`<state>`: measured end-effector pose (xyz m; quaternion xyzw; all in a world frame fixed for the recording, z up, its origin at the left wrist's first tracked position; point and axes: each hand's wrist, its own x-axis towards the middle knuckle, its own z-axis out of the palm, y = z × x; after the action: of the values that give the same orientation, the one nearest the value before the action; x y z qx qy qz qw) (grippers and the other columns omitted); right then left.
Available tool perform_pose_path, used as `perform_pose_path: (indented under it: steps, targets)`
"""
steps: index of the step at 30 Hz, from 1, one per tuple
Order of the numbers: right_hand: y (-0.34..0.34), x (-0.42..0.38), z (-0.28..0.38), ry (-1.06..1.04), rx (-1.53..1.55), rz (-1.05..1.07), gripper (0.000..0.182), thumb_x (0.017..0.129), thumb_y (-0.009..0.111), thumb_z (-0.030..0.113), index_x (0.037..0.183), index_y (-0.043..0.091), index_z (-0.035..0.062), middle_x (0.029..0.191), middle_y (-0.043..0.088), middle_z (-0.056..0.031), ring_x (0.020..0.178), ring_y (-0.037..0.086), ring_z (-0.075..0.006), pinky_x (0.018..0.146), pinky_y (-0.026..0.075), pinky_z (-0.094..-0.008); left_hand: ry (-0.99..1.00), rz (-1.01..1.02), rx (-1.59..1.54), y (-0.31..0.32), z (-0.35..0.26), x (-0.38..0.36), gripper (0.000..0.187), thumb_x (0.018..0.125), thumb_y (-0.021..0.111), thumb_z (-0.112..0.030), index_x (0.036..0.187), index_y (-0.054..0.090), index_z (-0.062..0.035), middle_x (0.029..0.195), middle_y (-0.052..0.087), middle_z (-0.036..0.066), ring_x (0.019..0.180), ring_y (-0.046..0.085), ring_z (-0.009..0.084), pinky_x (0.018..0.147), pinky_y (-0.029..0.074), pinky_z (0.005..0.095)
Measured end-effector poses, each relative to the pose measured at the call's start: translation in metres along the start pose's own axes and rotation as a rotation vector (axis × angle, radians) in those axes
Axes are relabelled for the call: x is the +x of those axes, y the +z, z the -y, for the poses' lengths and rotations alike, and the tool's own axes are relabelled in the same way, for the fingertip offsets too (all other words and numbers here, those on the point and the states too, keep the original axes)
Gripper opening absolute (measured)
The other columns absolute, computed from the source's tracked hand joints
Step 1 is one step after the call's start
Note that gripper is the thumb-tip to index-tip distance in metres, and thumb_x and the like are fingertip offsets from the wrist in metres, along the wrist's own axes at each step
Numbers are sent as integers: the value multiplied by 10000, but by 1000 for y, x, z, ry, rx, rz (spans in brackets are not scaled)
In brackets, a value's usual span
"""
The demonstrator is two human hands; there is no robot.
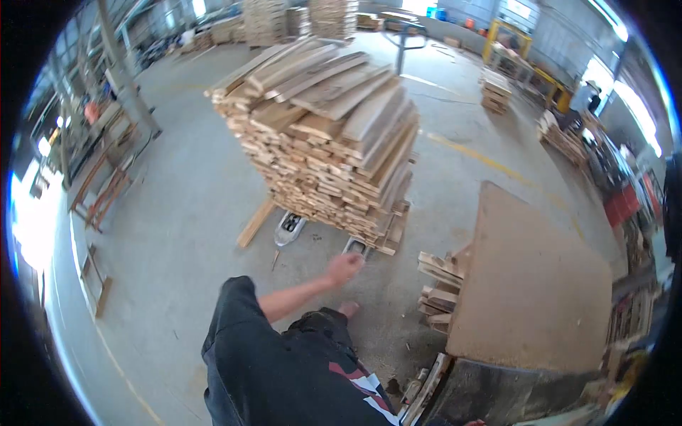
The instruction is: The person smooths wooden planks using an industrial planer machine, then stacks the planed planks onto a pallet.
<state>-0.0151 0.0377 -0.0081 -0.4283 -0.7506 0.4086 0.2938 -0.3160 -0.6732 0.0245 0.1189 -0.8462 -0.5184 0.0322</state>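
Observation:
My left hand (345, 269) reaches out ahead of my body over the concrete floor, slightly blurred, its fingers looking curled in with nothing visible in them. Beyond it stands a tall stack of wooden boards (320, 156), with longer planks laid across the top. Under the stack show the metal fork ends of a pallet jack (290, 228); in the picture my hand lies just below the right fork, apart from the boards. Only a small skin-coloured sliver, apparently my right hand (474, 423), shows at the bottom edge beside a dark surface; its fingers are hidden.
A large brown panel (533, 284) stands at my right, with wood pieces (439, 291) sticking out beside it. The pallet jack's handle (403, 39) rises behind the stack. A metal post (128, 78) is at left. A person (584, 96) is far right.

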Motion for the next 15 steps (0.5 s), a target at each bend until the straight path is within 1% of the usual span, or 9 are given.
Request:
perform_pose_path:
  steps: [1,2,3,4,5,6,9,11,15]
  targets:
    - [36,-77,121,399,842,-59,338,1030,526,382,977,637,67,846,543,-94,820,481,-234,814,415,-423,-26,-221,68,-40,18,8,288,931,651,-294,1106,723,-76,1001,745,140,918,721,278,816,548,386]
    - [66,-87,116,454,931,132,373,1020,530,428,1004,631,69,887,555,-93,836,482,-201,795,410,-427,1,-338,81,-87,35,16,277,931,670,-286,1079,717,-57,975,744,145,881,723,259,790,554,377]
    - [101,-139,194,349,721,283,367,1012,538,469,1030,657,123,1011,618,-102,873,528,-229,846,418,-484,-53,-425,40,-126,41,24,278,923,694,-260,1089,703,-37,918,738,133,851,720,247,781,555,380]
    - [153,-117,140,450,738,450,206,1024,481,197,1124,604,66,1075,667,-79,952,623,-208,841,516,-337,-44,-537,-30,-160,45,30,296,911,713,-249,1110,694,-31,931,727,141,852,714,249,775,555,384]
    - [226,-134,122,182,832,683,231,1032,489,285,1140,589,108,1114,647,-52,1027,597,-208,906,475,-328,-27,-652,-99,-187,43,39,319,898,732,-238,1130,685,-25,943,717,148,854,708,250,769,556,388]
    - [262,-175,185,622,867,657,265,1029,512,312,1190,586,115,1148,631,-35,1018,609,-205,863,489,-318,-29,-661,-102,-209,32,49,319,898,732,-238,1130,685,-25,943,717,148,854,708,250,769,556,388]
    - [385,-269,334,452,737,966,315,1016,581,284,1275,568,105,1163,623,-40,1001,628,-186,804,500,-314,114,-860,-40,-274,-9,93,381,854,780,-210,1168,668,-25,1020,682,165,921,683,286,781,550,396]
    - [462,-318,434,251,689,1045,365,998,627,283,1301,564,91,1145,630,-42,1001,636,-179,800,504,-321,514,-891,262,-321,-34,147,404,829,801,-192,1179,666,-41,1087,654,171,990,649,328,826,539,402]
    - [555,-382,608,-134,708,1182,369,971,669,243,1268,589,39,1218,624,-61,1096,620,-169,915,505,-316,698,-649,709,-409,-120,257,596,770,819,-297,1315,626,-154,1383,518,153,1255,503,371,1023,436,499]
